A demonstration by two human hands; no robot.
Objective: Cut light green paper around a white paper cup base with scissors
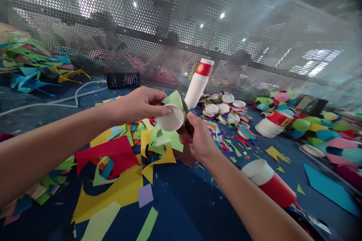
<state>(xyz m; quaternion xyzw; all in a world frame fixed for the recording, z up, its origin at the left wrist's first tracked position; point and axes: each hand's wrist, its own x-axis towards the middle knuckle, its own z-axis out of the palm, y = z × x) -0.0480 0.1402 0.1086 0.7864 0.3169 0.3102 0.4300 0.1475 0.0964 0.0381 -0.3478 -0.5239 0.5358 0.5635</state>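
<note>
My left hand (151,101) pinches a light green paper piece (175,98) together with a round white paper cup piece (170,117), its thumb on the white rim. Close against the right edge of this paper, my right hand (201,137) is closed around dark scissors (186,122); they are mostly hidden by the fingers and shadow. Below both hands lie green paper scraps (166,139) and yellow offcuts (162,160). A red paper offcut (113,154) rests to the lower left, under my left forearm.
A tall stack of paper cups (195,88) leans behind my hands. White-rimmed round pieces (223,108) are heaped beside it. Rightward are a red cup (271,182), shorter cup stack (273,124) and blue sheet (329,188). A black box (123,79) stands by the perforated screen (158,15).
</note>
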